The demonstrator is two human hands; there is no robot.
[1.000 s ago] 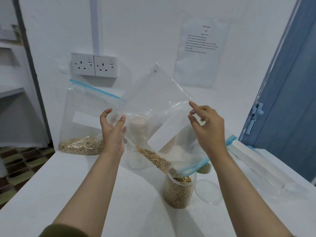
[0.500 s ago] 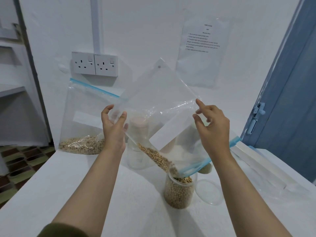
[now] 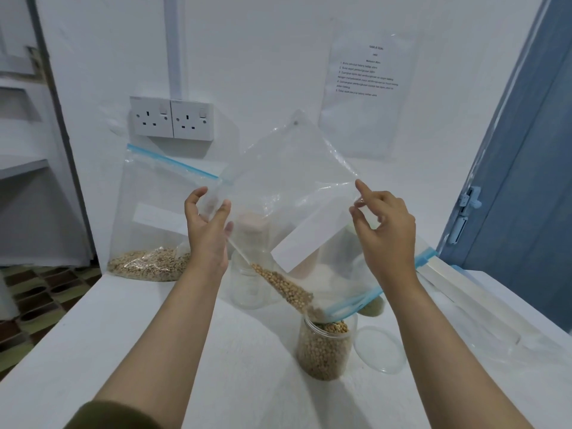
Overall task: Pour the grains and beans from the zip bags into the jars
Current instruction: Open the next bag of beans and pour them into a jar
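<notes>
A: Hands, 2. State of each?

B: Left hand [image 3: 206, 233]: thumb and fingers pinch the left edge of the zip bag [image 3: 294, 193]. Right hand [image 3: 383, 224]: thumb and curled fingers pinch the bag's right edge, index finger raised straight.

A: Zip bag. Orientation?

B: Clear, held in the air above the counter [image 3: 154, 351], tilted on a diagonal. Long axis runs from the closed corner at upper middle down to the blue zip mouth [image 3: 356, 305] at lower right. Mouth points down, at the rim of jar 1 [image 3: 325, 351]. Soybeans [image 3: 284, 286] lie in a narrow line along the bag's lower left edge, reaching the mouth. White label on the bag's front.

A: Jar 1?

B: Clear, upright, open, on the counter below the bag's mouth, beans nearly to the rim. A clear lid [image 3: 379, 349] lies flat just beside it, on its right.

A: Other stock?

B: Second zip bag [image 3: 161, 212], upright at the wall, blue zip on top, pale grains in its bottom. Behind the held bag, 1 clear empty jar [image 3: 247, 283]; further items there are blurred through the plastic.

A: Surface and room?

B: Counter white. Wall white, with 2 sockets [image 3: 171, 117] and 1 printed sheet [image 3: 366, 88]. Blue door [image 3: 532, 181] at right. Patterned floor tiles [image 3: 34, 298] at lower left.
</notes>
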